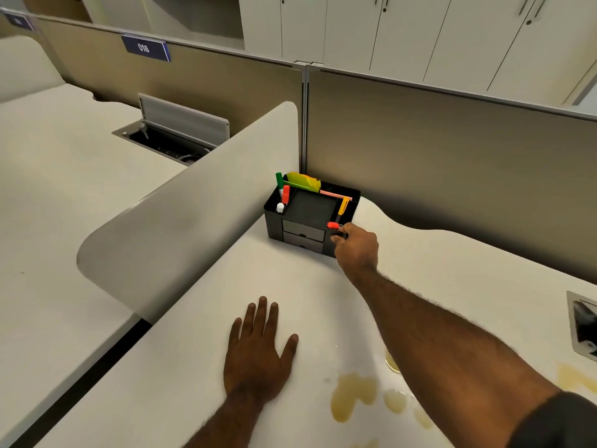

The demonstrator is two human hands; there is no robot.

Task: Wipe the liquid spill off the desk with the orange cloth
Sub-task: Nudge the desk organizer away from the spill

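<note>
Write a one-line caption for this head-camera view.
Right hand reaches the black desk organizer; left hand rests flat beside the yellowish spill.

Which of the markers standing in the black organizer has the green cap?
The tallest marker, in the back-left corner; the one beside it is red-orange.

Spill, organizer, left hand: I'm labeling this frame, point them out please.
spill [353,396], head view, largest puddle's middle
organizer [311,208], head view, flat black top tray
left hand [258,357], head view, back of hand
</note>
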